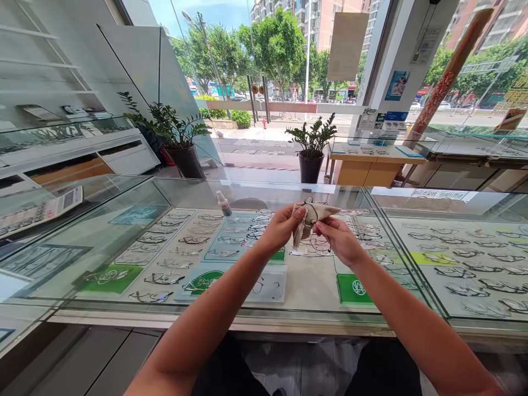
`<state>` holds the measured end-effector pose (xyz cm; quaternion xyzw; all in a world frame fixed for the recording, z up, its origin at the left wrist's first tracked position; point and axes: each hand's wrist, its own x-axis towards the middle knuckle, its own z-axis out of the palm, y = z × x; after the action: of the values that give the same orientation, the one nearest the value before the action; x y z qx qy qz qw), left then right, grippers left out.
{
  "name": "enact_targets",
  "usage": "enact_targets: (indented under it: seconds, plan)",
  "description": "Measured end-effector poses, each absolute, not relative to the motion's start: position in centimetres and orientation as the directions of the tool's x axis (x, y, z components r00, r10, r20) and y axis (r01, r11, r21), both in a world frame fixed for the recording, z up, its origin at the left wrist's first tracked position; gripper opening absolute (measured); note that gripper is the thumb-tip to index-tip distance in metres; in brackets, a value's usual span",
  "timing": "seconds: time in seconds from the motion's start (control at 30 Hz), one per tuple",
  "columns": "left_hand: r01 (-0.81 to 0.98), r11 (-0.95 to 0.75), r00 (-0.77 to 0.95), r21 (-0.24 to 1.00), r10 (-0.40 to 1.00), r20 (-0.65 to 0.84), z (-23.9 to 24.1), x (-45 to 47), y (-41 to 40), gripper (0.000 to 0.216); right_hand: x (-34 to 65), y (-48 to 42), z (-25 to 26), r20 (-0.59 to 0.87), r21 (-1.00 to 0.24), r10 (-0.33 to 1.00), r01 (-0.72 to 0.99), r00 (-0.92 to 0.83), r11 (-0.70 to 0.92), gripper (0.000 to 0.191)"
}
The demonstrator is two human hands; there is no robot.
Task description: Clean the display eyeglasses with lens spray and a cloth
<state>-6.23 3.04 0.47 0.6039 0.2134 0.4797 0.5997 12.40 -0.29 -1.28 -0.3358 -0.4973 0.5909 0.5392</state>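
Observation:
Above the glass counter, my left hand [282,225] pinches a beige cloth [328,211] between thumb and fingers. The cloth is wrapped around part of a pair of thin, dark-rimmed eyeglasses [315,214], and one edge hangs below my left thumb. My right hand [339,237] is closed on the glasses from the other side, its fingertips close to the cloth. A thin temple arm curves down beside the right fingers. Folds of cloth hide part of the frame and lenses. Beyond my left hand, a small white spray bottle [224,204] stands upright on the counter.
The glass display case [313,294] below my hands holds rows of eyeglasses and green branded cards [357,288]. Another case [466,264] adjoins it on the right. At the far left lies a calendar-like board [61,212]. Potted plants [311,165] stand beyond, near the window.

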Motion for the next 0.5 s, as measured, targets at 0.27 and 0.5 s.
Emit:
enact_targets:
  seconds: [0.27, 0.5]
  plan:
    - [-0.383, -0.113, 0.447, 0.917, 0.846, 0.291, 0.8, -5.5, 2.2, 0.048, 12.2, -0.4, -1.3, 0.11, -0.937, 0.971, -0.348, -0.212, 0.03, 0.04]
    - [-0.296, -0.234, 0.313, 0.926, 0.892, 0.325, 0.6, -5.1, 1.6, 0.048, 11.5, -0.5, -2.6, 0.206, -0.95, 0.942, -0.285, -0.266, 0.128, 0.037]
